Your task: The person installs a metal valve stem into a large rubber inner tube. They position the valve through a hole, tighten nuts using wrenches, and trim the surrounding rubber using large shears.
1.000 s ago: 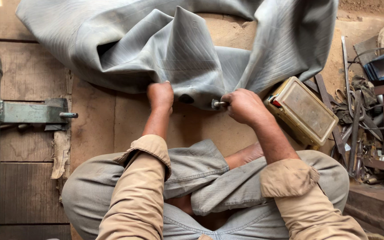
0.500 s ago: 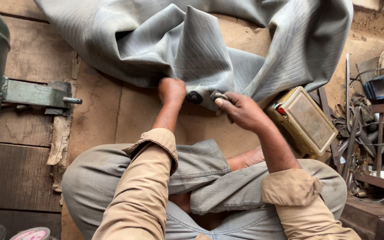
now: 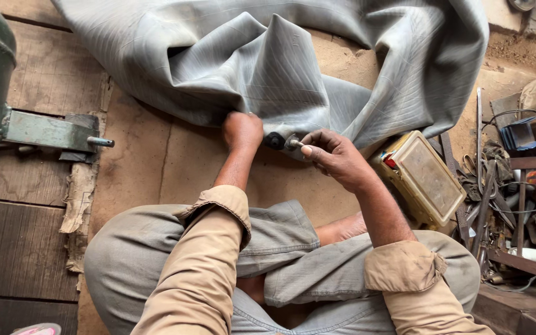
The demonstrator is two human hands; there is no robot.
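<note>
1. Grey, ribbed rubber inner tube (image 3: 268, 68) lies crumpled on the wooden floor (image 3: 51, 80), its near fold just beyond the person's knees. On that fold sits a small dark round valve base (image 3: 274, 141) with a short metal valve stem (image 3: 293, 144) beside it.
2. Left hand (image 3: 242, 131), clenched, presses the tube just left of the valve base. Right hand (image 3: 336, 156) pinches the stem's tip between thumb and fingers, just right of the base.
3. What the left fist grips is hidden under it; the tube's far side runs off the top edge.
4. Right of the valve, a yellowish rectangular case (image 3: 426, 180) lies close, with tangled metal tools (image 3: 497, 186) beyond. Left of it, bare boards reach a grey-green metal bracket (image 3: 48, 131).
</note>
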